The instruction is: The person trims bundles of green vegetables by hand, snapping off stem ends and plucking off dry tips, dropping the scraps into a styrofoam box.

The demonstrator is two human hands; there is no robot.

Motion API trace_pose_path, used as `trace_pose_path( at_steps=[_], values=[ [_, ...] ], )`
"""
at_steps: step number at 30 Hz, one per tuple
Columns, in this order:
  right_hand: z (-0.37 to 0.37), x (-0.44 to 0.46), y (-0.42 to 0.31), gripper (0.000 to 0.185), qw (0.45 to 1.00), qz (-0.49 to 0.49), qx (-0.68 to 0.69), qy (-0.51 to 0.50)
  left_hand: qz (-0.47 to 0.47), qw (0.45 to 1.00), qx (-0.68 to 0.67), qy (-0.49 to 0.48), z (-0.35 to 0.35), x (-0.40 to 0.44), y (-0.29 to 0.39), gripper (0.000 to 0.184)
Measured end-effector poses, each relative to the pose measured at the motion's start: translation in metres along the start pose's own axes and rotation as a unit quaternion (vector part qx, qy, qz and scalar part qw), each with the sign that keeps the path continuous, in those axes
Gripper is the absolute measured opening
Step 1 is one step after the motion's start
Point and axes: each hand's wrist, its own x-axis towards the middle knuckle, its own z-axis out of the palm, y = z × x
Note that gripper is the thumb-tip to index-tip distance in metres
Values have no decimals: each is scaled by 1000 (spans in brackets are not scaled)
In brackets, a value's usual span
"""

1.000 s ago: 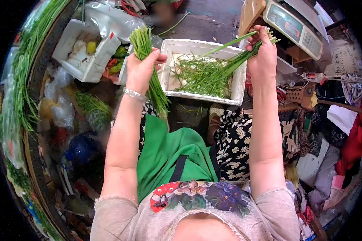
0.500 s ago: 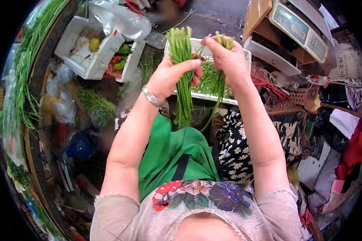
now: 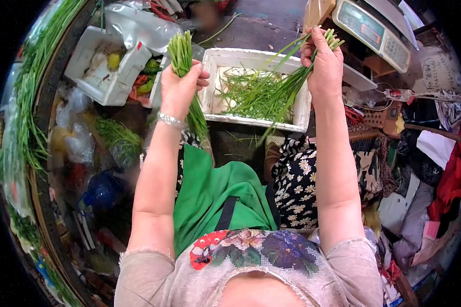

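My left hand (image 3: 180,88) is closed round a thick bunch of chives (image 3: 180,53), pale cut ends up, leaves hanging down past the wrist. At the upper right, my right hand (image 3: 325,65) grips a thinner bunch of chives (image 3: 293,82). Its cut ends point up and right, and its leaves slant down to the left over a white foam box (image 3: 251,122). Loose green leaves (image 3: 256,92) lie in that box, between my two hands. The right fingers partly hide the stalks they hold.
Beyond my right hand stands a digital scale (image 3: 371,33). At the upper left is another foam box (image 3: 87,66) beside a clear plastic bag (image 3: 141,28). Long greens (image 3: 30,107) line a ledge at far left. A green cloth (image 3: 220,189) covers my lap.
My hands have drawn apart: the left moved left with its bunch, the right moved right and up with the other stalks. More of the foam box and its leaves now shows.
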Motion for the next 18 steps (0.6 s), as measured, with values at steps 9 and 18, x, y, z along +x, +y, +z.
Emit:
trace_pose_path(
  at_steps=[9,18],
  values=[
    [31,-29,20,12,993,88,-65,-53,-16,985,-40,-164,28,-13,11,15],
    [41,-45,27,12,980,122,-20,-157,-62,961,-176,-205,32,-12,10,12]
  ],
)
